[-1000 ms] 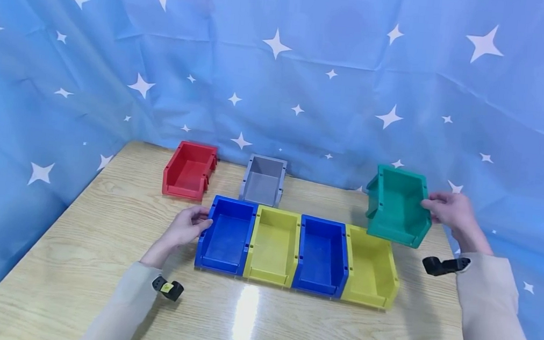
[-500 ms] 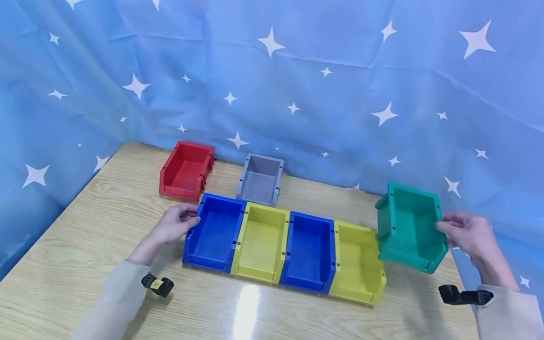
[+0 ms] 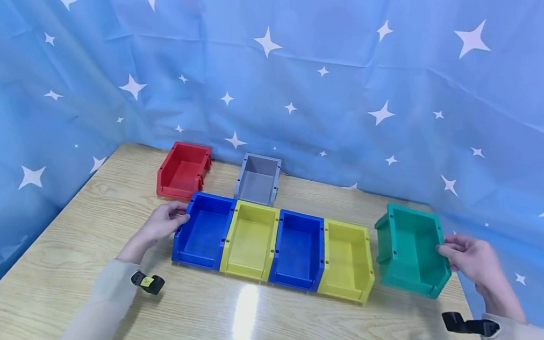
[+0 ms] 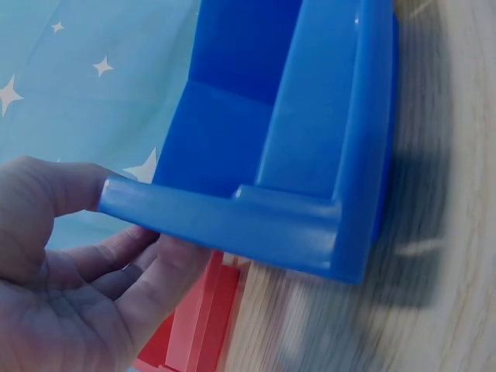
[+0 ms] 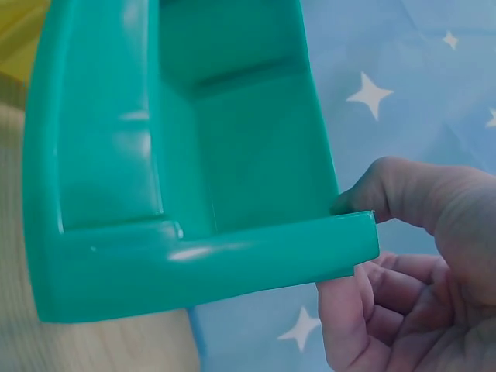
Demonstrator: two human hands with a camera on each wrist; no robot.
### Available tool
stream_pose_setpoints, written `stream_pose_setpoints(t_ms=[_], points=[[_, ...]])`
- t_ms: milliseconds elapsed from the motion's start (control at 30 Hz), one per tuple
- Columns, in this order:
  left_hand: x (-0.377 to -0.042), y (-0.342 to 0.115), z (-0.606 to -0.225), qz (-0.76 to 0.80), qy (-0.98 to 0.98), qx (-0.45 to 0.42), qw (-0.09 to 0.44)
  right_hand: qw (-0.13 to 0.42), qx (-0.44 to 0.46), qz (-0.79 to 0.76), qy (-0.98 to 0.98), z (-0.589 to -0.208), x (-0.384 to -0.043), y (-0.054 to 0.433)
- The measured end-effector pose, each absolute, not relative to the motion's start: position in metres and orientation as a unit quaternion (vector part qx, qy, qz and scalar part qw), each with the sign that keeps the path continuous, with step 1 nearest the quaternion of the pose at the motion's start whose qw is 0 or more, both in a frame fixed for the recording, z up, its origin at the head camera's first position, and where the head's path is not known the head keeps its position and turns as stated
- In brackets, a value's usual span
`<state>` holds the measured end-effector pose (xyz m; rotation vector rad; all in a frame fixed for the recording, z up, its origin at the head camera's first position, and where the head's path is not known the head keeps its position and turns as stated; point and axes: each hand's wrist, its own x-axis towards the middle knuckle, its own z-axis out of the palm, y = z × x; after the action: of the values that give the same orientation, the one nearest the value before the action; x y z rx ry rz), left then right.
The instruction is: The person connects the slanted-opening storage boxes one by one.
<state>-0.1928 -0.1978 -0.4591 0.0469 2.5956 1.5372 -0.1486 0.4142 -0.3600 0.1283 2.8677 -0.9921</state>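
Note:
My left hand [image 3: 162, 223] pinches the left side wall of a blue bin [image 3: 205, 229], thumb inside and fingers outside, as the left wrist view shows. That bin ends a row of joined bins on the table: then a yellow bin [image 3: 250, 238], another blue bin [image 3: 298, 248] and another yellow bin [image 3: 348, 257]. To the right of the row, a small gap apart, is a green bin [image 3: 416, 247]. My right hand [image 3: 470, 258] grips its right side wall between thumb and fingers. The green bin appears raised a little off the table, with its shadow falling in front.
Behind the row stand a red bin [image 3: 185, 168] at the left and a grey bin [image 3: 258, 179] close to the first yellow bin. The wooden table [image 3: 181, 318] meets a blue star-patterned curtain [image 3: 289, 85] at the back and sides.
The green bin has come down and toward me, from over the row's right yellow bin to beside it. The row has slid left with my left hand. The head view has shifted slightly.

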Motion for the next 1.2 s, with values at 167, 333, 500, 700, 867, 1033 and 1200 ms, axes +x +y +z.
stream_pose_setpoints(t_ms=[167,333,500,700,867,1033,1200], points=[[-0.194,-0.203,-0.459,0.506,0.86,0.021,0.062,0.064,0.046,-0.334,0.939,-0.367,-0.143,0.41],[-0.196,-0.207,-0.46,0.506,0.86,0.029,0.06,0.077,0.055,-0.337,0.937,-0.371,-0.136,0.406],[-0.198,-0.209,-0.458,0.5,0.864,0.03,0.053,0.078,0.052,-0.339,0.936,-0.375,-0.134,0.403],[-0.2,-0.211,-0.457,0.492,0.868,0.023,0.059,0.077,0.05,-0.342,0.935,-0.381,-0.132,0.4],[-0.2,-0.213,-0.455,0.49,0.869,0.019,0.068,0.079,0.051,-0.34,0.936,-0.381,-0.13,0.399],[-0.2,-0.216,-0.452,0.49,0.869,0.018,0.066,0.081,0.053,-0.342,0.935,-0.381,-0.132,0.401],[-0.201,-0.217,-0.452,0.49,0.868,0.014,0.074,0.085,0.053,-0.341,0.935,-0.382,-0.134,0.401]])
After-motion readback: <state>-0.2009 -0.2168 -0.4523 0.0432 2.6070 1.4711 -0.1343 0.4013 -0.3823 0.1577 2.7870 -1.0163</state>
